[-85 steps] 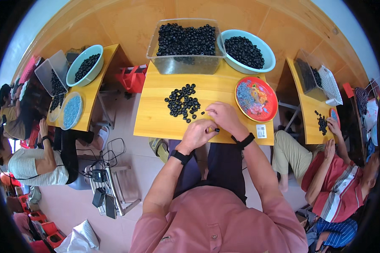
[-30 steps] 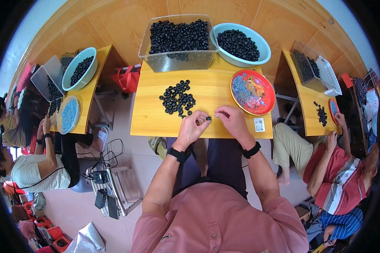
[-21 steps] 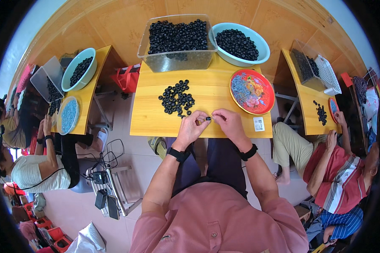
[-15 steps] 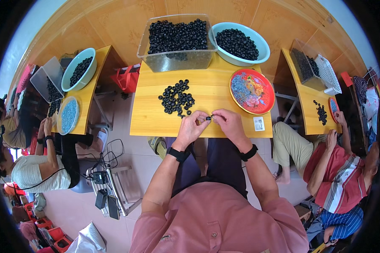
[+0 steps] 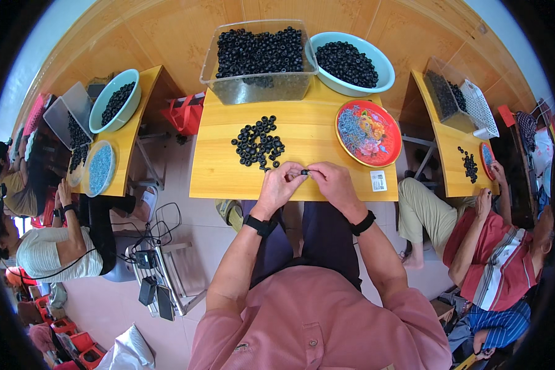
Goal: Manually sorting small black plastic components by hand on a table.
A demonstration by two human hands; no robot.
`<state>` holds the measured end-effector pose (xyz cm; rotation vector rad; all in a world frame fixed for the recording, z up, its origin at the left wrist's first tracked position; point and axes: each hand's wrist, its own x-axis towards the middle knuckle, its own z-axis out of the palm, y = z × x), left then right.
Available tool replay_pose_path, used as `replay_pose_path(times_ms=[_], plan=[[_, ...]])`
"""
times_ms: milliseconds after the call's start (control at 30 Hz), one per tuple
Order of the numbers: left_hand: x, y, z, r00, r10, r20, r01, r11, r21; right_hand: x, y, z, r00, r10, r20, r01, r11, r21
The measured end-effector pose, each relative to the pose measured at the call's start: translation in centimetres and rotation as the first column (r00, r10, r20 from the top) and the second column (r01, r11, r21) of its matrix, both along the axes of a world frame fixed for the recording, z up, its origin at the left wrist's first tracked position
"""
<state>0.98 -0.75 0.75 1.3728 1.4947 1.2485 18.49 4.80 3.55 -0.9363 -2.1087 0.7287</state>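
Observation:
Above the table's front edge, my left hand (image 5: pixel 277 191) pinches a small round black plastic piece (image 5: pixel 304 172) between thumb and fingertips. From the other side the fingertips of my right hand (image 5: pixel 335 186) are closed and touch the piece. Whatever is between the right fingertips is too small to make out. Beyond my left hand lies a loose pile of similar black ring-shaped pieces (image 5: pixel 257 143) on the yellow table (image 5: pixel 213 172). To the right of the pile, a red flowered tray (image 5: pixel 388 145) holds many tiny blue-grey bits (image 5: pixel 351 128).
A clear bin (image 5: pixel 259 92) and a pale green basin (image 5: pixel 385 69), both full of black pieces, stand at the back. A white printed card (image 5: pixel 378 181) lies near the front right corner. People work at side tables; cables (image 5: pixel 157 231) hang over a stool at left.
My right fingertips have moved slightly left, closing in on the black piece. My left hand has stayed in place.

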Motion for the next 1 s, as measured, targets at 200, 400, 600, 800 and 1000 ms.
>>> replay_pose_path(times_ms=[200, 400, 600, 800, 1000], plan=[[-0.1, 0.0, 0.1, 0.999, -0.017, -0.043, 0.016, 1.0, -0.015, -0.1, 0.0, -0.1, 0.998, -0.027, 0.051, 0.026, 1.0, 0.017], [-0.2, -0.1, 0.4, 0.999, -0.042, -0.01, 0.042, 0.999, -0.025, -0.4, 0.1, -0.2, 0.998, -0.026, 0.057, 0.025, 0.999, 0.024], [-0.5, -0.2, 0.1, 0.998, -0.058, -0.015, 0.058, 0.998, -0.021, -0.9, 0.0, 0.4, 0.99, -0.065, 0.124, 0.071, 0.996, -0.046], [0.1, 0.1, -0.3, 0.998, 0.025, 0.056, -0.024, 1.0, -0.014, -1.6, 0.7, -0.3, 0.988, -0.074, 0.137, 0.083, 0.994, -0.066], [0.1, 0.1, -0.4, 0.988, 0.091, 0.124, -0.083, 0.994, -0.067, -2.5, -1.2, -0.3, 0.995, -0.084, 0.062, 0.082, 0.996, 0.036]])
